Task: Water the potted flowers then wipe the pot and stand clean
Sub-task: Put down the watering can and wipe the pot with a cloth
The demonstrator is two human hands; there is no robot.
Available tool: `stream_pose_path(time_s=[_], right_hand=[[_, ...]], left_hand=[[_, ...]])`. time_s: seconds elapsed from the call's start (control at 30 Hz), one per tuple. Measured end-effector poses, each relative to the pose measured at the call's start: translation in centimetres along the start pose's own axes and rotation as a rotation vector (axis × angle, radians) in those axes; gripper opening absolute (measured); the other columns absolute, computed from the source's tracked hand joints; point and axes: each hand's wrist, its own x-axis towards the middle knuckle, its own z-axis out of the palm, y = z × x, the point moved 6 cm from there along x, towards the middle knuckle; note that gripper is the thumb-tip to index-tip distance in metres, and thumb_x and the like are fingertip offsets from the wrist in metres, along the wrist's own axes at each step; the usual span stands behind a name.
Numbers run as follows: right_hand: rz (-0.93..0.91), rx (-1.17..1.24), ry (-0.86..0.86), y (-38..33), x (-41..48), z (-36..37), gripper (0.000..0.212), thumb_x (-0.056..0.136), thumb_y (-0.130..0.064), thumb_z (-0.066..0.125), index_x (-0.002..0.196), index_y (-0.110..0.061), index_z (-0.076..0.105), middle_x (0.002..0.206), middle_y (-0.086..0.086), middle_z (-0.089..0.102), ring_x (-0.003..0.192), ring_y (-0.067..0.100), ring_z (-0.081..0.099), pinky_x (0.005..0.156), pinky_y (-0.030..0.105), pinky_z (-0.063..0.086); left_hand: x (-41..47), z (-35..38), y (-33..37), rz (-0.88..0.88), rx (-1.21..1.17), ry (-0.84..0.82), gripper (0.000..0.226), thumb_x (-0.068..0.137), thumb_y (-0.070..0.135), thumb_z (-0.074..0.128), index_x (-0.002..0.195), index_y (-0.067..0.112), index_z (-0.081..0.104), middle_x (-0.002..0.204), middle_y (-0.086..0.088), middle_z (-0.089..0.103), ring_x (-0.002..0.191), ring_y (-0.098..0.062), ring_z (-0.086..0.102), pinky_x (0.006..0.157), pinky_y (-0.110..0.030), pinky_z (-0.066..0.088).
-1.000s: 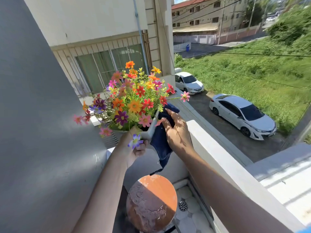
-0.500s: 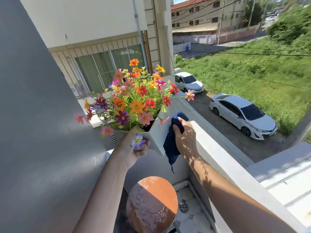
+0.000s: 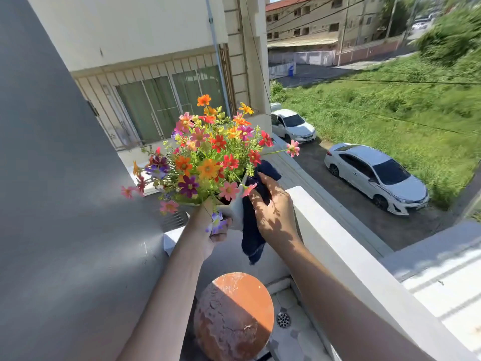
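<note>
The left hand (image 3: 208, 230) grips the white pot (image 3: 234, 208) aloft above the round stand (image 3: 234, 316), flowers (image 3: 208, 157) tilting up-left; the right hand (image 3: 273, 209) presses a dark cloth (image 3: 251, 235) to its side.

We see a narrow gap between the grey wall (image 3: 52, 204) and white parapet (image 3: 338, 251); the round orange stand (image 3: 234, 316) fills it below.

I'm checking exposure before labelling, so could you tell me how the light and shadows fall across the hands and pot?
Head view: hard sunlight, flower shadows dapple the right hand; left hand and white pot mostly shaded; straight edges bow from the wide lens.
</note>
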Motion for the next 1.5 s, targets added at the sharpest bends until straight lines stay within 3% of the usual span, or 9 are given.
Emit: stream_pose_path(time_s=[0.17,0.47,0.6,0.93,1.07,1.13,1.3,1.4,1.5], right_hand=[[-0.270,-0.096,-0.100,0.4,-5.1,1.8,0.032,0.087,-0.001,0.066,0.119,-0.006,0.067,0.111,0.008,0.066,0.100,0.011,0.057,0.090,0.000,0.031],[0.028,0.055,-0.131,3.9,-5.7,2.5,0.028,0.091,-0.007,0.063,0.113,-0.024,0.063,0.104,-0.024,0.063,0.095,-0.003,0.060,0.081,0.018,0.044],[0.215,0.146,-0.110,4.4,-3.0,2.6,0.026,0.095,-0.021,0.061,0.116,-0.035,0.056,0.111,-0.013,0.063,0.103,0.003,0.060,0.091,0.024,0.046],[0.146,0.262,0.180,2.5,6.3,-1.9,0.033,0.091,-0.024,0.066,0.121,-0.011,0.063,0.107,0.000,0.068,0.097,0.010,0.063,0.090,0.025,0.050],[0.257,0.260,-0.143,2.4,8.0,-1.5,0.021,0.093,-0.010,0.065,0.113,-0.005,0.067,0.097,0.005,0.072,0.088,0.016,0.066,0.076,0.017,0.052],[0.374,0.318,-0.317,2.7,7.6,-0.7,0.018,0.093,-0.011,0.065,0.109,-0.004,0.070,0.098,0.017,0.072,0.087,0.025,0.065,0.078,0.032,0.052],[0.548,0.154,-0.400,2.2,6.5,-0.8,0.015,0.078,-0.022,0.061,0.069,-0.016,0.051,0.064,0.008,0.047,0.062,0.021,0.047,0.056,0.031,0.034],[0.641,0.246,-0.465,2.1,5.3,-0.8,0.024,0.085,-0.027,0.059,0.065,-0.019,0.050,0.056,0.001,0.048,0.045,0.016,0.047,0.049,0.025,0.036],[0.648,0.249,-0.593,2.0,3.7,-0.6,0.015,0.085,-0.025,0.070,0.079,-0.014,0.061,0.075,0.008,0.064,0.064,0.023,0.062,0.062,0.032,0.051]], left_hand=[[-0.4,0.3,1.4,0.063,-0.015,-0.006,0.030,0.090,0.007,0.033,0.063,0.012,0.044,0.054,-0.009,0.041,0.025,-0.004,0.023,0.038,-0.013,0.010],[0.0,-0.3,2.1,0.051,-0.004,0.060,0.031,0.090,0.014,0.034,0.063,0.012,0.050,0.053,-0.007,0.050,0.023,-0.007,0.033,0.033,-0.008,0.019],[-0.1,-0.6,3.0,0.080,0.051,0.010,0.029,0.083,0.023,0.037,0.061,0.008,0.049,0.051,-0.009,0.047,0.022,-0.007,0.027,0.036,-0.005,0.018],[0.8,-3.3,1.2,0.052,0.112,0.051,0.048,0.094,0.020,0.038,0.049,0.018,0.053,0.043,-0.006,0.047,0.031,-0.011,0.026,0.042,-0.010,0.009],[0.7,-4.0,1.7,0.034,0.184,0.095,0.045,0.100,0.025,0.032,0.058,0.017,0.044,0.046,-0.005,0.047,0.034,-0.014,0.033,0.038,-0.008,0.010],[1.2,-5.0,1.3,0.021,0.201,0.117,0.042,0.103,0.027,0.029,0.063,0.018,0.038,0.046,-0.005,0.041,0.030,-0.012,0.032,0.037,-0.008,0.011],[1.0,-5.8,0.0,-0.019,0.263,0.080,0.070,0.107,0.024,0.022,0.046,0.015,0.055,0.029,0.000,0.043,0.022,-0.005,0.026,0.033,-0.006,0.012],[0.7,-6.5,0.0,-0.016,0.257,0.143,0.058,0.105,0.039,0.023,0.058,0.008,0.038,0.026,-0.001,0.042,0.017,-0.003,0.025,0.030,-0.005,0.013],[0.3,-7.4,0.6,0.017,0.262,0.185,0.050,0.101,0.041,0.033,0.062,0.010,0.031,0.026,-0.003,0.043,0.017,-0.003,0.028,0.031,-0.005,0.015]])
